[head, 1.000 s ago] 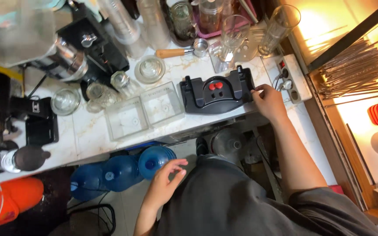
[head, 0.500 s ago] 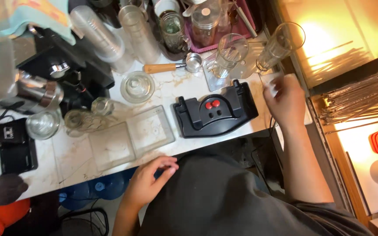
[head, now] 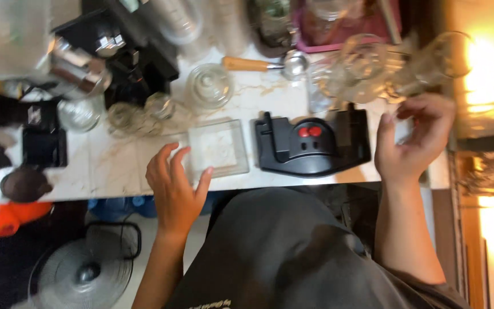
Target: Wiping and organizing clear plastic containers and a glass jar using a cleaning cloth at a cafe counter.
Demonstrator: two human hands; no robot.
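Left hand (head: 174, 184) is reaching, fingers spread and holding nothing, for the clear tray (head: 218, 147) at the counter (head: 115, 166) edge. Right hand (head: 411, 143) is hovering half-curled, empty, beside the black device (head: 313, 143). I'd grip that tray by its rim, looks slippery.

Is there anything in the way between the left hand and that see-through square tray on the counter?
Nothing visible is. The left hand hangs open at the counter's near edge, with its fingertips right beside the clear square plastic tray on the white marbled counter. The black machine with two red buttons sits off to the tray's other side.
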